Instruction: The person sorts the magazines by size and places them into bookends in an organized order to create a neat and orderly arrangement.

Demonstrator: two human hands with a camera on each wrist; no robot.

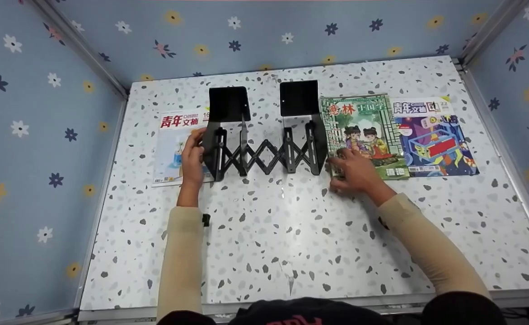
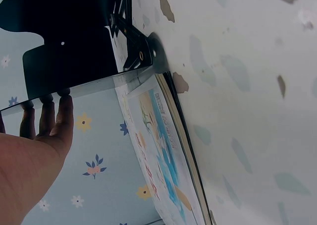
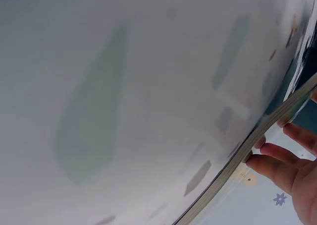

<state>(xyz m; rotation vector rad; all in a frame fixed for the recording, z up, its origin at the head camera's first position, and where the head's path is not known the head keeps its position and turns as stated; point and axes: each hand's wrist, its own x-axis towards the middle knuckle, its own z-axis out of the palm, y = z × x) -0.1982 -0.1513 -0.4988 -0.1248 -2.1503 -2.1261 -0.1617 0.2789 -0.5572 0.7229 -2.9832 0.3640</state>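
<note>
A black expandable bookend (image 1: 267,155) with crossed lattice bars stands on the table, its two plates at the back. My left hand (image 1: 194,158) is at its left side panel; in the left wrist view, nearly straight fingertips (image 2: 64,93) touch the panel's face. A white magazine (image 1: 169,149) lies under and beside that hand. My right hand (image 1: 357,171) rests over the lower left part of a green magazine (image 1: 366,117), fingers spread. The right wrist view has its fingertips against that magazine's cover near the page edge (image 3: 218,180).
A purple-blue magazine (image 1: 440,144) lies to the right, next to the green one. The speckled white table (image 1: 264,253) is bordered by blue flowered panels (image 1: 264,36) at the back and both sides.
</note>
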